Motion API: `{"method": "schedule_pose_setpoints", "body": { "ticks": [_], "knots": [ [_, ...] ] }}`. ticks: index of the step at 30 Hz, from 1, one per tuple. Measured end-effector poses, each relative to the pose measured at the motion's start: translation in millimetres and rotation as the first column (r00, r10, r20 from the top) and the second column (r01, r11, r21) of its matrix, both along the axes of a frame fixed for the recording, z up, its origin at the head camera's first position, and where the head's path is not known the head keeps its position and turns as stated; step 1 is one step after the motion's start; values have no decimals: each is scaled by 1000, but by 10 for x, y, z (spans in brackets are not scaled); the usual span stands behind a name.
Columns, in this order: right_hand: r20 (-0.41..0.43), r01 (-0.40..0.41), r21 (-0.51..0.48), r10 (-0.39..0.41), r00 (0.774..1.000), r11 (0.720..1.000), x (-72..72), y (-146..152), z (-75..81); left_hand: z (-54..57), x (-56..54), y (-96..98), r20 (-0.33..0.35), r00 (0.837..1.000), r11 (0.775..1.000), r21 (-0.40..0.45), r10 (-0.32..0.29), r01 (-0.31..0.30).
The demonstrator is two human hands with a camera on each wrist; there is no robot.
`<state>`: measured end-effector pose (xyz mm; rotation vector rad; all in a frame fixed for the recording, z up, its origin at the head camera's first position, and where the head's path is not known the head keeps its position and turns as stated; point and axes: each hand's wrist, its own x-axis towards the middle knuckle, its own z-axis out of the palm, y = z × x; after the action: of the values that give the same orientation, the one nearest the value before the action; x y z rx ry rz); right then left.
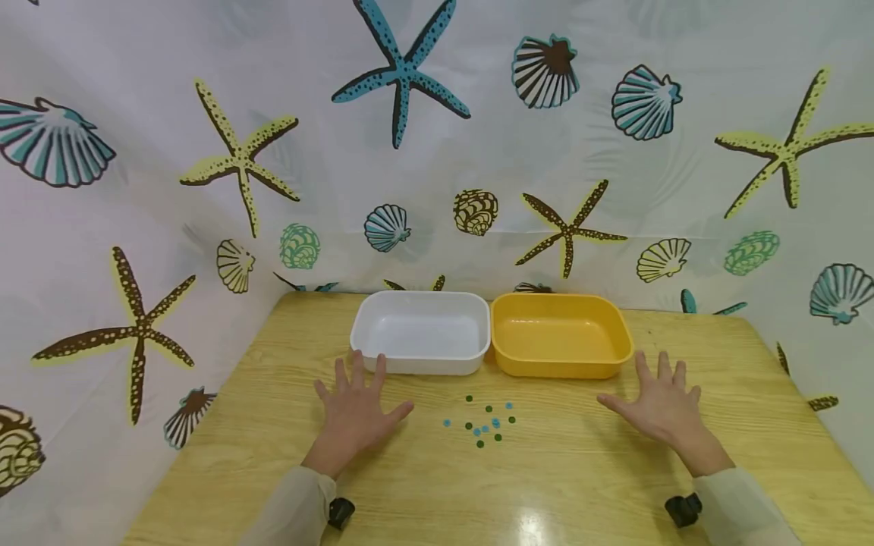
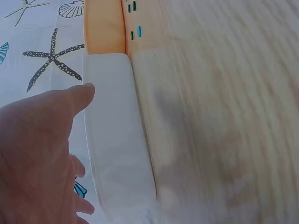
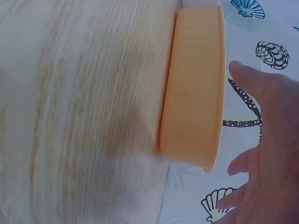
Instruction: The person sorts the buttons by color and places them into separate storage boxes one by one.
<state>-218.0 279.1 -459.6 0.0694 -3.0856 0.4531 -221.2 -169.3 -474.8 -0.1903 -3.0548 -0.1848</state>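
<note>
My left hand [image 1: 357,413] is held with fingers spread in front of the white bin [image 1: 423,365], its fingertips overlapping the bin's near wall in the head view. My right hand [image 1: 661,406] is spread too, at the near right corner of the yellow bin [image 1: 556,369]. Neither hand holds anything. Between them, several small round discs, some dark green [image 1: 480,444] and some light blue [image 1: 447,423], lie scattered on the table. In the left wrist view the thumb [image 2: 84,95] overlaps the white bin's rim.
The two bins stand side by side at the back of the wooden table [image 1: 423,493]. Behind and on both sides hangs a white cloth [image 1: 307,91] printed with starfish and shells. Each wrist carries a small black device, one at the left sleeve [image 1: 293,508].
</note>
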Motion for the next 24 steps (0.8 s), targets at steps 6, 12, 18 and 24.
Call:
{"method": "schedule_pose_setpoints", "body": {
  "ticks": [6, 12, 18, 24],
  "knots": [
    [-33, -12, -27, 11, 999, 1000, -14, -12, 2, 36, -66, -12, -87, 995, 999, 29, -43, 46],
    [-121, -112, -203, 89, 989, 973, -20, -44, 0, 37, -224, -84, -186, 981, 997, 39, -51, 60],
    [-97, -235, -401, 214, 972, 885, -39, -144, -43, 22, -381, -145, -193, 979, 995, 64, -62, 76],
    [-25, -308, -502, 342, 939, 808, -73, -263, -108, -4, -537, -196, -121, 992, 989, 135, -45, 61]
  ]
}}
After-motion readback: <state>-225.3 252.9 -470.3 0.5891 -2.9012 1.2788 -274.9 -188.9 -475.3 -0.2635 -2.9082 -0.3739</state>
